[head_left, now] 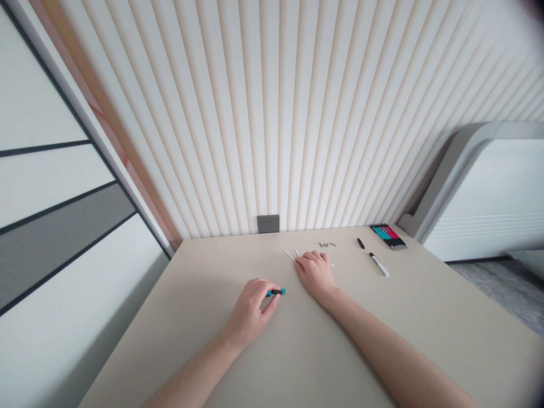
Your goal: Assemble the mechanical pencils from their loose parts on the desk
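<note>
The person's left hand (254, 309) is pinching a short teal-and-black piece (277, 292) between thumb and fingers, just over the near part of the counter (204, 351). The piece is looking light, stiff and smooth, probably plastic, so it could be rolling or slipping under a loose pinch; taking it across the middle of its barrel should be steadier than holding a tip. Whether it is one part or two lying together, the view is not showing.

The right hand (315, 273) is resting low, its fingers curling at the thin white sticks (289, 255). Whether it is gripping them or merely touching, one cannot tell. The sticks are seeming very light and easily bent, calling for a soft hold near mid-length.

Beyond that hand, small grey bits (326, 245) are lying loose; being so tiny, they would be needing fingertips. Off to the right, a black cap-like piece (361, 243) and a white pen-like tube (379, 265) are lying apart, with a row of teal and red pens (389, 237) sitting farther out, near the wall (238, 113).
</note>
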`<state>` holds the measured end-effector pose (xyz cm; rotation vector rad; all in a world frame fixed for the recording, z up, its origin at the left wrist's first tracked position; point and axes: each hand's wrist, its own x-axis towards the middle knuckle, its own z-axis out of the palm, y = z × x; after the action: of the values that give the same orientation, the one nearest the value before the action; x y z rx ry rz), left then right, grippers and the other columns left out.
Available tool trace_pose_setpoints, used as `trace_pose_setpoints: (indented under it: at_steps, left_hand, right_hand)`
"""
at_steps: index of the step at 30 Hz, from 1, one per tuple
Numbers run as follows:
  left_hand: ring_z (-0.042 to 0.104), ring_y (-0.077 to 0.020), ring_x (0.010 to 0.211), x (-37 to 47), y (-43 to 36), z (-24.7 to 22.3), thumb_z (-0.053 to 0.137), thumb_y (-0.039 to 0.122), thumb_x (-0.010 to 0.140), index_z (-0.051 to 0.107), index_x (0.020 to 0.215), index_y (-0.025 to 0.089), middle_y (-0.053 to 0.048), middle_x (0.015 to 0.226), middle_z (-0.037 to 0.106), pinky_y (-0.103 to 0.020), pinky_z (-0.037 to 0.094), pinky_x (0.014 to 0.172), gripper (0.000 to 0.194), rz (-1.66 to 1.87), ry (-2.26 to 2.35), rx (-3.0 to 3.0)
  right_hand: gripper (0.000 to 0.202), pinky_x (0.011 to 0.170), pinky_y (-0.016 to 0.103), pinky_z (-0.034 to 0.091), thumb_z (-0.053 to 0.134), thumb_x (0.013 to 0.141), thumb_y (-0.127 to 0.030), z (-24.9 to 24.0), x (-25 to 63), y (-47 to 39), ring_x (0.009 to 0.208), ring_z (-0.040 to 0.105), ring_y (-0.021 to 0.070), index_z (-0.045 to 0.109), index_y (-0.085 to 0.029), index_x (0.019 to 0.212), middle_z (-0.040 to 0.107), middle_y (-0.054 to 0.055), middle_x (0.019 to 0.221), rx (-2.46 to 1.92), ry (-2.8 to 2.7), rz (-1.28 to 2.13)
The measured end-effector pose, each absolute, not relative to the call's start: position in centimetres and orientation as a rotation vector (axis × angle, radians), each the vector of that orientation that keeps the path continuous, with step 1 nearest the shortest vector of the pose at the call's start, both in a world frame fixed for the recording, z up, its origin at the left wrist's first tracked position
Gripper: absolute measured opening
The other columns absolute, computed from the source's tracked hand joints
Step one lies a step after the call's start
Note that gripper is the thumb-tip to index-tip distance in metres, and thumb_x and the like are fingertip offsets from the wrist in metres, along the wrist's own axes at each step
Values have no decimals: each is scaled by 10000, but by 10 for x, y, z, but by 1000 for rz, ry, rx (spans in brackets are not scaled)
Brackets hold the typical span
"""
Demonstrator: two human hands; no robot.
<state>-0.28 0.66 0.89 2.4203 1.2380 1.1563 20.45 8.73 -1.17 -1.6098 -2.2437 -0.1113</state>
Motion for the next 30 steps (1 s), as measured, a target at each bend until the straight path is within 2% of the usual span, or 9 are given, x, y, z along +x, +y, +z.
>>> trace_pose_setpoints:
  at_steps: [8,11,15,19,25,30]
  left_hand:
    - [625,-192,890,-2,6,11,570,156,886,597,967,216,-29,911,668,-341,486,838,104,1150,1228,2444]
    - [621,-192,891,-3,6,11,564,158,894,588,970,215,-32,910,667,-347,484,842,98,1133,1212,2451]
    - [616,-193,904,-3,6,10,563,156,898,581,981,215,-36,917,669,-357,480,852,104,1119,1183,2458]
    - [618,-195,900,-3,6,8,564,146,894,582,982,219,-34,913,674,-362,479,848,115,1110,1162,2474]
    - [627,-195,889,-2,6,9,566,142,884,594,964,222,-35,901,681,-361,488,840,116,1119,1162,2484]
    - [626,-198,891,-2,6,10,561,140,890,592,969,219,-41,906,682,-371,492,836,115,1095,1164,2476]
  right_hand:
    - [276,812,354,275,463,977,-301,-13,213,89,933,549,211,705,-236,861,685,52,903,-1647,-2208,-90]
    - [305,804,339,283,416,995,-276,-12,214,92,912,548,197,674,-219,843,680,47,899,-1599,-2201,-106]
    - [263,851,333,284,382,1007,-301,-10,244,109,976,533,206,623,-208,955,673,60,1001,-1595,-2047,-218]
    - [260,871,340,285,358,1005,-304,-15,302,135,1058,523,234,588,-190,1049,653,95,1109,-1948,-1779,-247]
    - [293,808,340,318,352,995,-286,-28,334,168,947,596,245,622,-171,1002,689,117,935,-2063,-1793,-188]
    - [292,780,337,336,372,984,-260,-30,328,185,919,612,247,647,-163,987,692,138,927,-2078,-1865,-171]
